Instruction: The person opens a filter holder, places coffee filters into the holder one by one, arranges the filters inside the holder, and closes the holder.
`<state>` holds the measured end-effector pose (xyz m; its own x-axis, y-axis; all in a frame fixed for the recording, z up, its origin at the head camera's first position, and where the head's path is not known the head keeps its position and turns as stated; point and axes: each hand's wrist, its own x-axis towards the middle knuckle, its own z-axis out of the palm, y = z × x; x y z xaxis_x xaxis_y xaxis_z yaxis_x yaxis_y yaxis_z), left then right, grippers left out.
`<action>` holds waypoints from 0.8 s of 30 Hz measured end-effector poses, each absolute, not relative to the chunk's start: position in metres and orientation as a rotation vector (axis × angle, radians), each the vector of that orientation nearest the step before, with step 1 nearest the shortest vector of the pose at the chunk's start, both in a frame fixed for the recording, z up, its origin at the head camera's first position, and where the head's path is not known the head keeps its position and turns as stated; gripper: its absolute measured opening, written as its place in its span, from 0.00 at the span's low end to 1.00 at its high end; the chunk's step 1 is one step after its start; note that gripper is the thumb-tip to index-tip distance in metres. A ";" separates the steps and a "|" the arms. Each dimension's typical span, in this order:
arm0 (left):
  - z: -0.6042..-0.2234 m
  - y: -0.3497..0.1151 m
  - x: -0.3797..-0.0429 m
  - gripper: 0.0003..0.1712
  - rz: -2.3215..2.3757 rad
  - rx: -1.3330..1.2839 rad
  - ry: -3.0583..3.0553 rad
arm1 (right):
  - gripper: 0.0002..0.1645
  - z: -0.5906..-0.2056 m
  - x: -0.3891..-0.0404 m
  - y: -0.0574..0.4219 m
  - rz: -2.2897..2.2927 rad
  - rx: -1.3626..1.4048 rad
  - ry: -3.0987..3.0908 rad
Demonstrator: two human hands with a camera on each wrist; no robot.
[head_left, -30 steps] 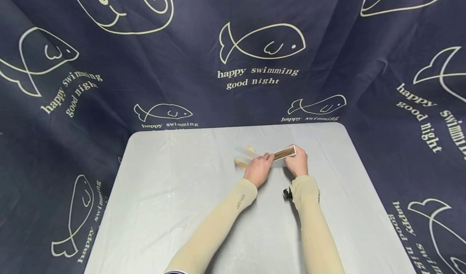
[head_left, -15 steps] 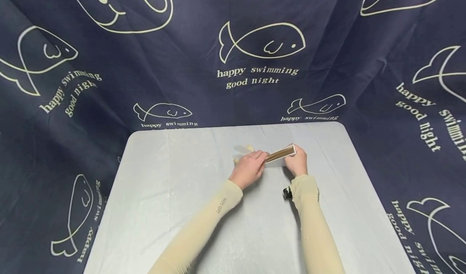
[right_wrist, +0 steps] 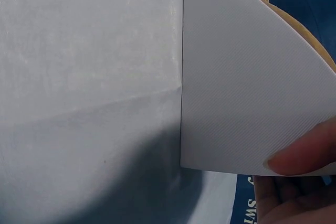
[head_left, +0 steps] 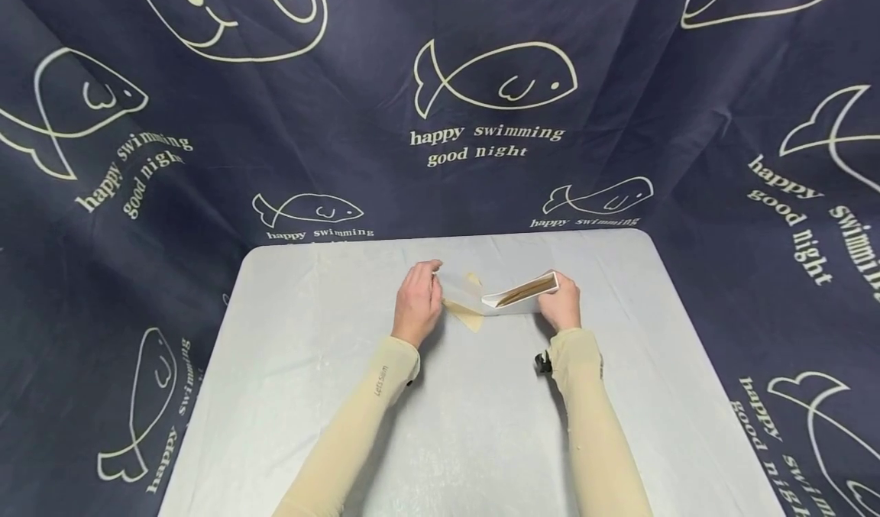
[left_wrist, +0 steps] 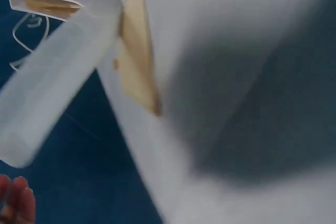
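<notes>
My right hand [head_left: 562,303] grips the right end of a white magazine file [right_wrist: 247,77], thumb on its side and fingers beneath its edge. Brown paper-like contents [head_left: 525,291] show inside its narrow opening. From the file's left end a pale, translucent-looking strip [left_wrist: 58,77] reaches toward my left hand [head_left: 417,301]. In the left wrist view, the left fingertips [left_wrist: 21,198] appear loosely bent, apart from the strip's end. Between the hands, a tan flat piece [left_wrist: 137,56] with a pointed corner lies on the table, partly covered by the strip in the head view.
The pale grey table [head_left: 289,395] has rounded far corners. A dark blue curtain [head_left: 481,196] with fish drawings and lettering hangs behind and at both sides. A small black device [head_left: 543,363] sits at the right wrist.
My left hand has slid left off the file to beyond the strip's left end, uncovering more of the opening and the tan piece. The right hand keeps its grip in place.
</notes>
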<state>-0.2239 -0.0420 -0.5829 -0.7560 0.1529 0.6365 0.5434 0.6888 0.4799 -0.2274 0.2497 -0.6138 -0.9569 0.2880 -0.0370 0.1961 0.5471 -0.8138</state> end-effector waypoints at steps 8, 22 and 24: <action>-0.626 -0.054 -0.230 0.13 -1.025 -0.273 -2.709 | 0.29 -0.612 -0.228 0.250 1.416 -0.426 -2.680; -0.636 -0.020 -0.230 0.38 -0.936 -0.194 -3.036 | 0.25 -0.613 -0.227 0.251 1.361 -0.384 -2.664; -0.637 -0.017 -0.229 0.42 -0.959 -0.172 -3.034 | 0.25 -0.614 -0.227 0.251 1.363 -0.381 -2.664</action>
<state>-0.2288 -0.0174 -0.6367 -0.9931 0.1165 -0.0102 0.0895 0.8131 0.5752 -0.2273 0.2511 -0.6140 -0.9604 0.2785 -0.0033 0.1657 0.5617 -0.8106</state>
